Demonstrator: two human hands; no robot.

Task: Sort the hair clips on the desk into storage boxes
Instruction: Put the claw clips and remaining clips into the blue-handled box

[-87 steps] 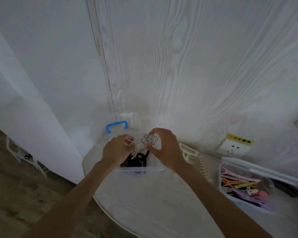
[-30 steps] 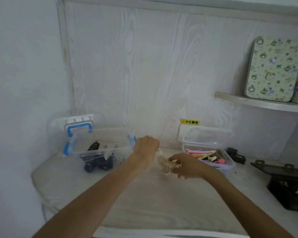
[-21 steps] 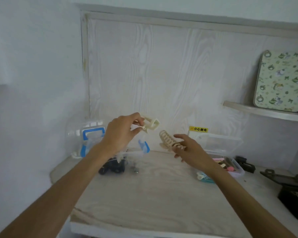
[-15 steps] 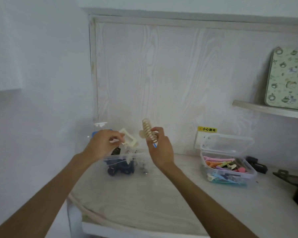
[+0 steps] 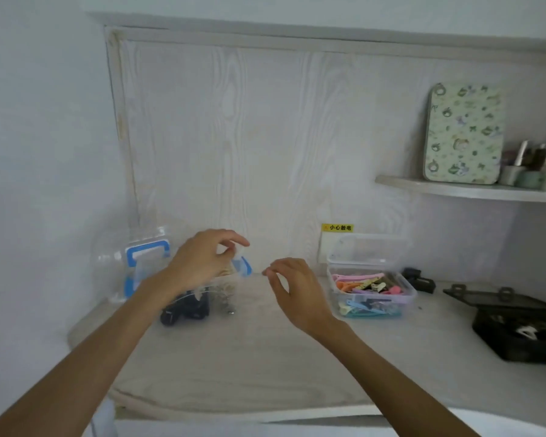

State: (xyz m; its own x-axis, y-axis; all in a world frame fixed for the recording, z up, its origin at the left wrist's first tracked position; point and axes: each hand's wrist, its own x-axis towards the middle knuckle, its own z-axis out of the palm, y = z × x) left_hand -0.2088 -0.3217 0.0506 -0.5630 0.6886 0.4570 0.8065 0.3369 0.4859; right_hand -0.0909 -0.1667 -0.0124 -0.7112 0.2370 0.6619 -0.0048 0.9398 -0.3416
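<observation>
Nearest the camera, both forearms reached across the pale surface (image 5: 234, 357). The right hand (image 5: 292, 287) hovered with fingers loosely curled and nothing in it. The left hand (image 5: 202, 257) was raised over the left box (image 5: 183, 298), thumb and forefinger close together; whether they pinched a clip could not be told. Dark clips (image 5: 185, 310) lay in that clear, blue-latched box. Farther right, the right box (image 5: 371, 293) held coloured clips (image 5: 364, 287), its lid propped behind. Such clips are probably light, stiff and springy; taking them by the body, away from the teeth, seems best.
</observation>
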